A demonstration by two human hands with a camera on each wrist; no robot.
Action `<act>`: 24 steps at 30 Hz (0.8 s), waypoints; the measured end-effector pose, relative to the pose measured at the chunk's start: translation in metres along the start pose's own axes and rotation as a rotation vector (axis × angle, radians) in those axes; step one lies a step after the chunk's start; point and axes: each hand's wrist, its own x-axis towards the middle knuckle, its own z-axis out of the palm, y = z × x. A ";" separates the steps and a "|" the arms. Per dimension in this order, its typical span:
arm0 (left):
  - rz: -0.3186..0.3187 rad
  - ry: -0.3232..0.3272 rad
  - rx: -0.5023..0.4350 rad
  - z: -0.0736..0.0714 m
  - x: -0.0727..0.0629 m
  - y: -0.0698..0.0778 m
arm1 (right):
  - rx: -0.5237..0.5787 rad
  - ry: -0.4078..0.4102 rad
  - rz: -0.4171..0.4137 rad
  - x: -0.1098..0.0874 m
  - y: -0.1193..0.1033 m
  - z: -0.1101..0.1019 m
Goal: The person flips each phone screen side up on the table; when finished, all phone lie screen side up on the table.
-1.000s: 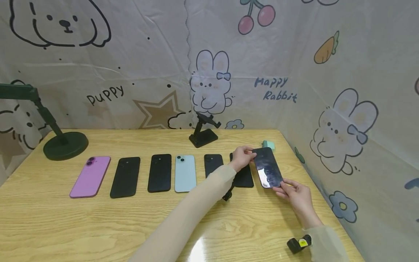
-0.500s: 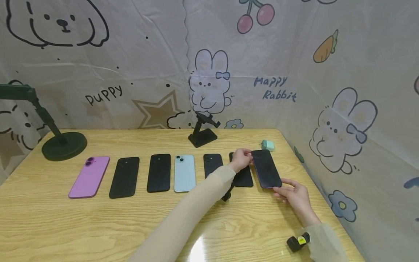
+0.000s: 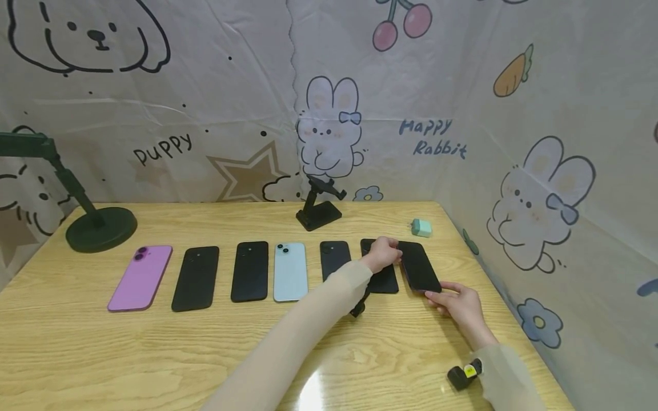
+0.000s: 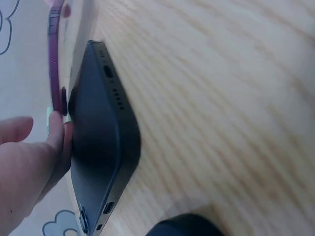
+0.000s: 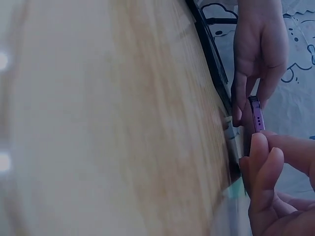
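A phone (image 3: 420, 267) with its dark screen up is held between my two hands at the right end of a row of phones. Its purple edge (image 4: 54, 64) shows in the left wrist view, raised over the table there. My left hand (image 3: 381, 254) pinches the far left corner, thumb and fingers at the edge. At the near right corner, my right hand (image 3: 462, 308) grips with thumb and fingertips. Under the left hand lies a black phone (image 3: 385, 282), partly covered by it. The right wrist view shows the purple side (image 5: 258, 118) between both hands.
Leftward in the row lie another dark phone (image 3: 335, 257), a light blue phone (image 3: 291, 274), two black phones and a pink phone (image 3: 140, 279). Behind stand a black phone stand (image 3: 320, 214), a mint charger plug (image 3: 421, 228) and a green lamp (image 3: 101, 228). A cloth wall borders the right.
The held phone has come lower and its screen has tilted flatter, losing its bright reflection. Both hands moved slightly with it, and the charger plug shows more fully.
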 end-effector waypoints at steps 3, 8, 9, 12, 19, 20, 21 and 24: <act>-0.001 -0.028 -0.011 -0.002 -0.002 0.002 | 0.011 -0.015 0.011 0.002 0.000 0.000; -0.009 -0.039 0.014 -0.001 -0.004 0.005 | 0.016 -0.034 0.030 0.005 0.001 0.000; -0.010 -0.033 0.028 -0.001 -0.004 0.005 | 0.013 -0.034 0.033 0.005 0.000 0.000; -0.017 -0.008 0.080 0.003 -0.005 0.007 | -0.001 -0.031 0.041 0.004 -0.001 0.001; -0.054 0.001 0.118 0.005 -0.011 0.011 | 0.020 -0.052 0.046 0.004 -0.003 0.001; -0.057 -0.003 0.119 0.005 -0.011 0.011 | 0.027 -0.055 0.048 0.003 -0.004 0.001; -0.061 -0.005 0.119 0.005 -0.011 0.011 | 0.031 -0.057 0.049 0.003 -0.004 0.000; -0.067 -0.013 0.118 0.003 -0.010 0.010 | 0.053 -0.068 0.051 0.002 -0.004 -0.002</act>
